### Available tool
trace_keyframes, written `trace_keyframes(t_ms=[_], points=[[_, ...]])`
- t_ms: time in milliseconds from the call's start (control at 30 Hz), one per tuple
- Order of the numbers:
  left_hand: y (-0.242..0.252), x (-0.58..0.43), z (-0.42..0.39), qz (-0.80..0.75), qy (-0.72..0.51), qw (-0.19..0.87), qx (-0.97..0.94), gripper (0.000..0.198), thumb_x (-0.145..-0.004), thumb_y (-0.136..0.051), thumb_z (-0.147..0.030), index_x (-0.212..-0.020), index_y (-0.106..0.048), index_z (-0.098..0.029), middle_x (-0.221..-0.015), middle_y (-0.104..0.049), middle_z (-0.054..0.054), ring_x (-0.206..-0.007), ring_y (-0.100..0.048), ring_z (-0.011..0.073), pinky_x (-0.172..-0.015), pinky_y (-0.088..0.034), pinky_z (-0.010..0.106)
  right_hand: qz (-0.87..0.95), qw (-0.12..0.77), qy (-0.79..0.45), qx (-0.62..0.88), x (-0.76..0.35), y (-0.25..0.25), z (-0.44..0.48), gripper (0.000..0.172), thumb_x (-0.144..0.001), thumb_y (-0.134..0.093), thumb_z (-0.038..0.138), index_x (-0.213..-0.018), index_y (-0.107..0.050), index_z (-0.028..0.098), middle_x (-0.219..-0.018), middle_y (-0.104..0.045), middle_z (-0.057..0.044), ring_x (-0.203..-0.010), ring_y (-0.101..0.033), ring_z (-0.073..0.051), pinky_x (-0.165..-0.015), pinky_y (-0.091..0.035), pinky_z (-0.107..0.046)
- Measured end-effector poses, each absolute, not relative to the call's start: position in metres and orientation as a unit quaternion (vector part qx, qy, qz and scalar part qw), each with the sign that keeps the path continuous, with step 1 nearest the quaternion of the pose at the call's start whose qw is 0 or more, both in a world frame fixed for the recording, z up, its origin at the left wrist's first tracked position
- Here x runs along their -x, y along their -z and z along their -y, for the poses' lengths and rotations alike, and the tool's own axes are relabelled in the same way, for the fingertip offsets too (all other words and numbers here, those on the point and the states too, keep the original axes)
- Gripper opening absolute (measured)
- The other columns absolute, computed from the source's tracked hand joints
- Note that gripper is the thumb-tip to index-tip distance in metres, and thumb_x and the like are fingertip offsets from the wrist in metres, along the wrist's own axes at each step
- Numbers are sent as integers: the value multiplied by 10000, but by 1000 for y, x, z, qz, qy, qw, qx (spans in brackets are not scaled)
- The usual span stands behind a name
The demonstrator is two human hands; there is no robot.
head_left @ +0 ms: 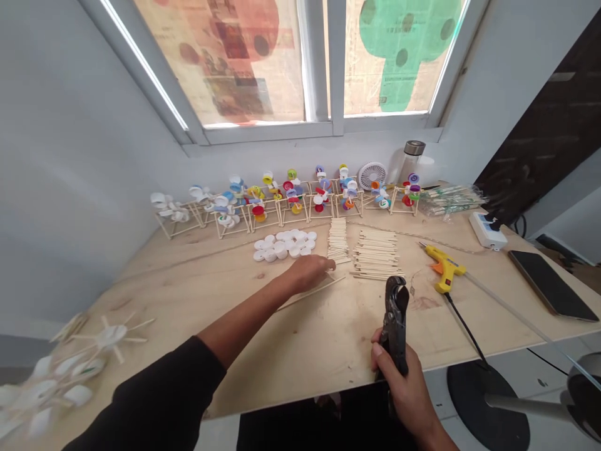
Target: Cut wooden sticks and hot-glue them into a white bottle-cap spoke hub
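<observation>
My right hand (399, 376) is wrapped round the handles of a dark pair of pliers (395, 322), jaws pointing up, over the table's front edge. Across the table, my left hand (310, 273) has its fingers curled together beside the short wooden sticks (338, 241). What the fingertips hold, if anything, is too small to make out. A long thin stick (323, 287) lies below that hand, partly covered by the forearm. Right of the short sticks is a row of longer wooden sticks (375, 254). White bottle caps (284, 244) are grouped just beyond my left wrist.
Small stick frames with coloured cap wheels (293, 203) line the back. To the right are a yellow glue gun (444, 266), a phone (551, 285), a power strip (488, 230) and bagged sticks (451, 199). Stick-and-cap wheels (113, 337) lie at the left.
</observation>
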State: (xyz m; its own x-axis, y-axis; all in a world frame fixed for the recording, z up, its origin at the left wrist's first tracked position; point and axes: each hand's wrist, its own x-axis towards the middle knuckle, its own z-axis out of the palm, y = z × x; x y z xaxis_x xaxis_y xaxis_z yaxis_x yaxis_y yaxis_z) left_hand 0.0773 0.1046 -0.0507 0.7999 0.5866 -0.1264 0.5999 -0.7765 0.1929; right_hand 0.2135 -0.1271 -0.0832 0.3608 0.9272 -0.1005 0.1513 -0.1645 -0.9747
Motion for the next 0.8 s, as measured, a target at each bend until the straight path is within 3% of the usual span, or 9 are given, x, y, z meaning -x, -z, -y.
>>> trace_keyframes(t_ms=[233, 467, 633, 800], points=[[65, -81, -103, -339, 25, 89, -936, 146, -851, -434, -217, -839, -579, -211, -872, -664, 61, -788, -609, 181, -627, -385, 255, 413, 501, -371, 664, -207, 83, 129, 321, -853, -474, 484, -824, -551, 174, -669, -500, -4, -675, -512, -162, -571, -423, -237], [66, -103, -126, -436, 5, 74, -897, 243, -915, -340, -257, -960, -570, -194, -991, -646, 85, -901, -599, 200, -675, -429, 288, 424, 488, -368, 668, -209, 88, 129, 339, -856, -472, 486, -888, -572, 164, -683, -500, 1, -674, -489, -152, -632, -421, -242], [69, -117, -135, -460, 4, 71, -885, 273, -899, -463, -340, -1075, -556, -153, -1054, -604, 71, -922, -587, 177, -782, -494, 370, 426, 489, -359, 671, -209, 87, 129, 343, -862, -471, 484, -902, -585, 162, -749, -532, -15, -726, -503, -155, -687, -419, -240], [73, -123, -138, -450, 18, 70, -890, 317, -874, -519, -349, -1126, -543, -158, -1118, -580, 78, -956, -583, 182, -811, -507, 395, 430, 488, -371, 663, -209, 88, 130, 339, -873, -454, 477, -900, -576, 162, -715, -513, -2, -679, -486, -143, -652, -408, -234]])
